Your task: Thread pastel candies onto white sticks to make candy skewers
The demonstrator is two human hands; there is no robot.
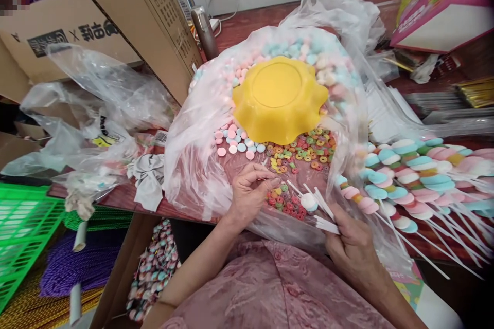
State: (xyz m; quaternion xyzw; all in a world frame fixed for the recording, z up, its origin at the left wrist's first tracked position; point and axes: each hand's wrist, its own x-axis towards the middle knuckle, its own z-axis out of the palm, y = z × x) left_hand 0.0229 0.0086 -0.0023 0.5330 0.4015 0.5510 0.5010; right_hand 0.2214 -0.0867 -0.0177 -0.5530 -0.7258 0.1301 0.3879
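Observation:
My right hand [353, 239] is closed around several white lollipop sticks [324, 204], which point up and to the left. A pale white and blue marshmallow [309, 202] sits by the stick ends; whether it is threaded on one, I cannot tell. My left hand [250, 190] is pinched, thumb against fingertips, above small ring candies [287, 201] in red, orange and green. Whatever those fingertips hold is too small to make out. Beyond them an upturned yellow wavy-edged bowl [277, 85] rests among loose pink, white and blue marshmallows [235, 141] on clear plastic.
Finished marshmallow skewers [420, 180] are piled at the right, sticks toward me. Cardboard boxes [116, 25] and crumpled plastic bags [104, 92] stand left. A green basket [23, 236] and purple twisted cords [81, 264] lie below. A pink carton [443, 10] is back right.

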